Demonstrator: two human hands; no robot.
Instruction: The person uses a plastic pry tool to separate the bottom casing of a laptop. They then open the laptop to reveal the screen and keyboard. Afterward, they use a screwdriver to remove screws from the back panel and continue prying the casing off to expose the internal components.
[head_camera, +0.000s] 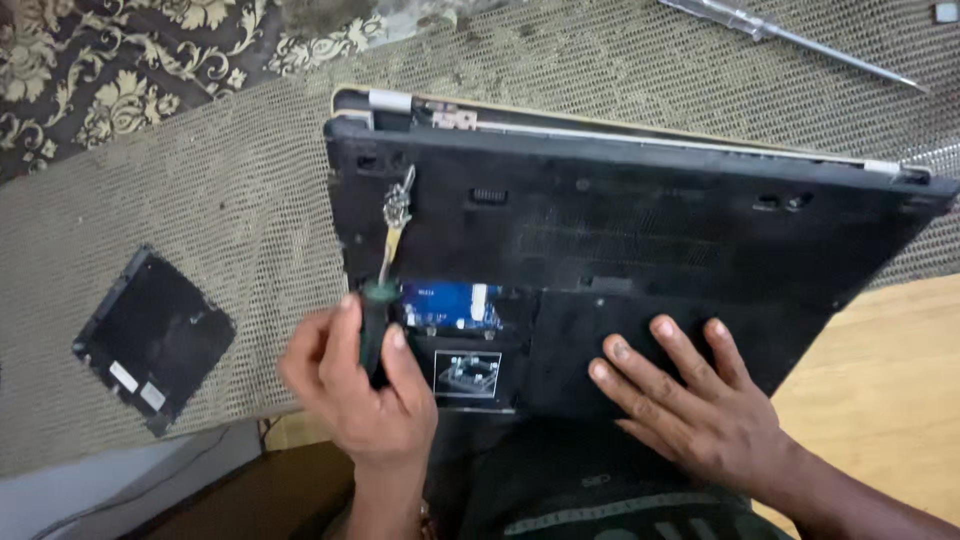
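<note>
1. Laptop lies upside down in the middle of the view on a woven mat, its black underside up and its hinge edge toward twelve o'clock.
2. Left hand, at seven o'clock, has its grip closed round the dark green handle of a screwdriver, whose shaft runs up to the laptop's left rear corner.
3. Right hand, at five o'clock, lies flat and open on the base, fingers spread, holding nothing.
4. To do this well, I judge the shaft should stand square to the screw head, with firm downward pressure and a slow turn, while the flat hand stops the base from sliding.
5. Blue board shows in an open bay just right of the screwdriver handle; below it sits a small white square label with a dark picture.
6. Black cover panel lies apart on the mat at nine o'clock, with two small pale labels near its lower edge.
7. Long metal tool rests at one o'clock.
</note>
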